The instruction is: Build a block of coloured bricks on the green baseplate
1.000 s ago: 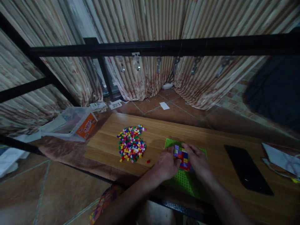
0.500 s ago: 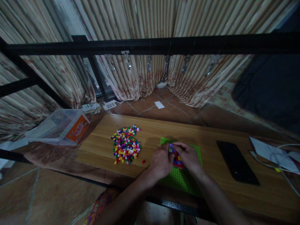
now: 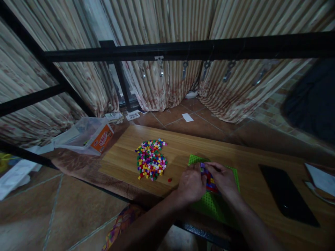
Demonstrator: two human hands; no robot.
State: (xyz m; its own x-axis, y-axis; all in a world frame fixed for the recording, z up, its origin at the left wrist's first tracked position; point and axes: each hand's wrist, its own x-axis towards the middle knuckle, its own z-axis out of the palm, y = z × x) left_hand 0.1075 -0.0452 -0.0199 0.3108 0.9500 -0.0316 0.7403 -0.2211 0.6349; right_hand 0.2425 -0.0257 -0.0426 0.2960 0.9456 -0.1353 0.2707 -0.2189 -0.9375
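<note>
A green studded baseplate [image 3: 209, 205] lies on the wooden table under both hands. On it sits a low build of toy bricks [image 3: 211, 184] in purple, red, blue and yellow, partly covered by my fingers. My left hand [image 3: 192, 184] is closed at the build's left side, its fingers curled onto the far left bricks. From the other side, my right hand [image 3: 223, 179] grips the build's far right part with bent fingers. Whether a loose brick is between the fingertips is hidden. One small red brick [image 3: 170, 180] rests on the wood left of my left hand.
A pile of small multicoloured bricks [image 3: 151, 160] spreads over the table's left half. Beyond the table's left end stands a clear plastic box [image 3: 81, 139] with an orange label. A black flat device [image 3: 288, 195] and white papers [image 3: 320, 177] lie at right. A black rail [image 3: 183, 50] crosses behind.
My view has swung left, so the table and everything on it sit further right in the picture. Both hands stay on the brick build, with only slight finger shifts.
</note>
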